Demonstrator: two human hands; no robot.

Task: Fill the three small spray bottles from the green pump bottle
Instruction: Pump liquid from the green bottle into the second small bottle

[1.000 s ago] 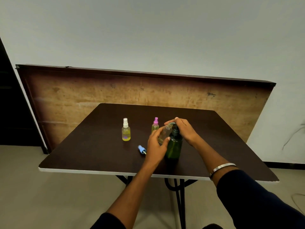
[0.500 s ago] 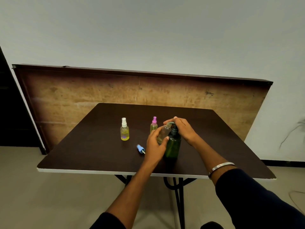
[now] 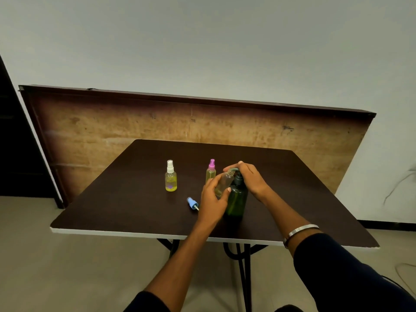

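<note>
The left hand (image 3: 212, 199) grips a small clear uncapped spray bottle (image 3: 223, 183), fingers curled round its body, and holds it tilted so that its long axis runs from about 7 o'clock at the base to 1 o'clock at the open neck. That neck sits right under the spout of the dark green translucent pump bottle (image 3: 236, 199), which stands upright on the dark brown bench (image 3: 112, 206) just to the right of the left hand. The right hand (image 3: 249, 179) rests over the pump head, fingers bent down across it and pressing on it (whether liquid is running I cannot tell).

The move ahead turns on that neck-to-spout line: my judgement is that each press must go straight down, since a sideways shove at 3 or 9 o'clock would pull the spout off the narrow opening.

At 9 o'clock from the hands stand a pink-capped small bottle of yellow liquid (image 3: 211, 173) and, further left, a white-capped small bottle of yellow liquid (image 3: 170, 179), both upright and seemingly filled. A loose blue spray cap (image 3: 192, 203) lies on its side near the left wrist. The near bench edge lies at 6 o'clock, with open room between.
</note>
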